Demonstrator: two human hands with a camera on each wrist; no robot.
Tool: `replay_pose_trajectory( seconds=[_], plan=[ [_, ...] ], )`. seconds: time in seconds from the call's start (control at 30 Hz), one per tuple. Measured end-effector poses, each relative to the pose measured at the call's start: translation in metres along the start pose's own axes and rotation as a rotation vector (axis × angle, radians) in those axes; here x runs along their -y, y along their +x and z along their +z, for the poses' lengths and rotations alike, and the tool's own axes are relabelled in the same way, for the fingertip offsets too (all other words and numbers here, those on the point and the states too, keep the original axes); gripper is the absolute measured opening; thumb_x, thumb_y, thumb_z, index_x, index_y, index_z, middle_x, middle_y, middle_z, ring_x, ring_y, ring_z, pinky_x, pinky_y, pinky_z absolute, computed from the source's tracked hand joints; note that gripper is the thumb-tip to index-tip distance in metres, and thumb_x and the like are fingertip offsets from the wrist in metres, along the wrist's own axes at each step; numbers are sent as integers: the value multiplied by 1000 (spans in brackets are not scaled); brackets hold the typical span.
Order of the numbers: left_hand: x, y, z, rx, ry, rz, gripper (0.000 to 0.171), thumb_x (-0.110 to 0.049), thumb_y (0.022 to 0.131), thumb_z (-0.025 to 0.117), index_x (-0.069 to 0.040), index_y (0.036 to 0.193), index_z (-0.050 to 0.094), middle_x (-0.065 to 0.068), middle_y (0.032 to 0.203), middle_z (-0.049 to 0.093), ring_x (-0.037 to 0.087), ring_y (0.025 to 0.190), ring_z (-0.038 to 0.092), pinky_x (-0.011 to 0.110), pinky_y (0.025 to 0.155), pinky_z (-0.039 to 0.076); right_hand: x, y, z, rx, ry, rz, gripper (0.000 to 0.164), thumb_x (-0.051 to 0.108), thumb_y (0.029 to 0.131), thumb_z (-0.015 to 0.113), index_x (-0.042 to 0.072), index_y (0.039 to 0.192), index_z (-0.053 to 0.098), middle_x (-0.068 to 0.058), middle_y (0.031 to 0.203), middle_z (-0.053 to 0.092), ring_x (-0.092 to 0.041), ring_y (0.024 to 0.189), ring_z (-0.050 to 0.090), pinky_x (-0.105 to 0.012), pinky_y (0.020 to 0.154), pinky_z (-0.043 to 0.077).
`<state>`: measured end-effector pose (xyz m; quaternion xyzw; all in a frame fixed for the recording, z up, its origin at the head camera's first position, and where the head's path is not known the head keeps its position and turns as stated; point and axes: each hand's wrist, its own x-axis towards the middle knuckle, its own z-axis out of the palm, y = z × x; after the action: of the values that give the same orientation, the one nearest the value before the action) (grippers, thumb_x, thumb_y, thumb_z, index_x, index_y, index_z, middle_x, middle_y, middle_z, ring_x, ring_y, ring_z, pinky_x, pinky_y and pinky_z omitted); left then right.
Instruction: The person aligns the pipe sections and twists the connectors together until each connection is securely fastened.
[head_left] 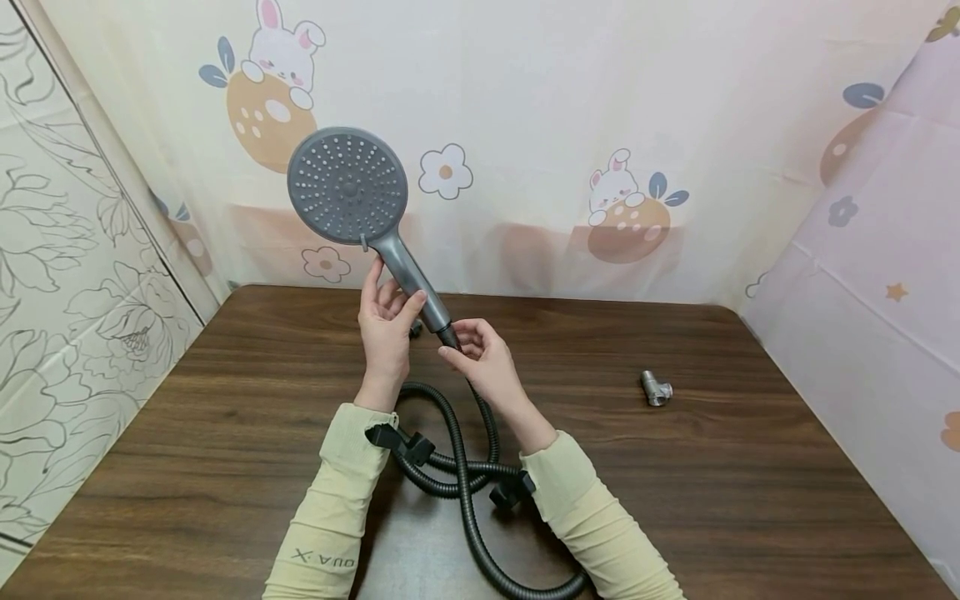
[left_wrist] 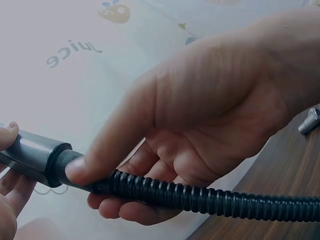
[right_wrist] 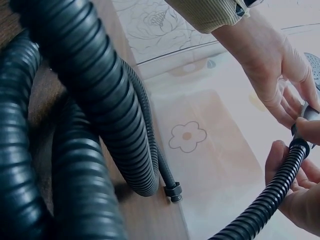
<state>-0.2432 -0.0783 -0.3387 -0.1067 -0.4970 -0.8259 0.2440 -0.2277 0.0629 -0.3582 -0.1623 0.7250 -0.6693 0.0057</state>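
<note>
A grey handheld shower head is raised above the table, its round nozzle face turned towards me. My left hand grips its handle between thumb and fingers. At the handle's lower end, my right hand pinches the smooth dark end piece of a black ribbed hose. That piece meets the handle end in the left wrist view; how deep it sits cannot be told. Loops of the hose lie on the table under my forearms. The hose's other end shows in the right wrist view.
A small metal pipe fitting lies on the right side of the brown wooden table. Behind the table hangs a printed curtain. Black camera mounts sit on both wrists, close to the hose loops.
</note>
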Motion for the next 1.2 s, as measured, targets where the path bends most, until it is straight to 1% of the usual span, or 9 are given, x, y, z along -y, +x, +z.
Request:
replay_pose_trajectory(
  seconds=[0.1,0.2,0.3,0.47,0.6,0.8,0.9,1.07,1.2],
  plan=[
    [-1,0,0,0,-2,-2,70,2,82,63,-20,140,33,7,116,57,18,98,58,27,80,49,3,-1,0,-2,-9,15,35,6,81,67,0,113,51,-19,99,60,-18,77,61,-37,71,53],
    [0,0,1,-2,-4,-5,70,4,82,63,-19,140,32,6,115,57,17,98,58,27,80,49,12,-5,0,1,-8,10,32,3,83,64,-4,110,51,-21,96,60,-23,77,62,-30,68,53],
    [0,0,1,-4,-4,-3,70,5,82,62,-18,140,32,4,113,58,16,96,58,26,79,48,22,-9,1,3,-21,8,29,1,84,61,-6,110,51,-21,95,59,-23,78,61,-26,66,52],
    [1,1,0,-2,-1,0,69,4,82,62,-18,140,32,3,112,58,16,95,58,26,79,48,26,-10,2,6,-19,13,27,1,87,58,-8,111,51,-24,98,57,-30,83,62,-37,72,53],
    [2,1,0,-3,-4,-1,69,4,82,62,-18,140,32,4,113,58,17,95,58,26,79,48,15,-5,1,20,15,13,28,2,87,58,-8,113,51,-27,100,56,-40,90,59,-38,73,53],
    [2,2,-1,-9,-14,-2,69,4,81,62,-18,140,33,3,112,58,17,95,58,26,79,48,2,0,1,25,38,-1,28,6,89,56,-5,115,52,-25,101,55,-44,92,58,-48,77,50],
    [2,2,0,-9,-16,1,69,5,81,62,-18,140,33,3,111,59,17,95,58,26,78,48,0,0,1,21,45,-12,28,5,90,55,-3,116,52,-21,100,54,-43,91,58,-49,76,50],
    [2,2,0,-12,-12,3,69,5,81,63,-18,139,34,3,112,59,17,95,58,26,78,48,0,0,1,15,61,-26,27,3,90,54,-3,116,50,-17,100,53,-43,89,58,-42,72,53],
    [3,2,-1,-14,-6,1,69,4,81,63,-18,140,33,4,113,58,17,96,58,26,78,48,0,0,1,13,71,-23,25,2,91,52,-4,115,49,-18,99,54,-45,89,58,-48,74,51]
  ],
)
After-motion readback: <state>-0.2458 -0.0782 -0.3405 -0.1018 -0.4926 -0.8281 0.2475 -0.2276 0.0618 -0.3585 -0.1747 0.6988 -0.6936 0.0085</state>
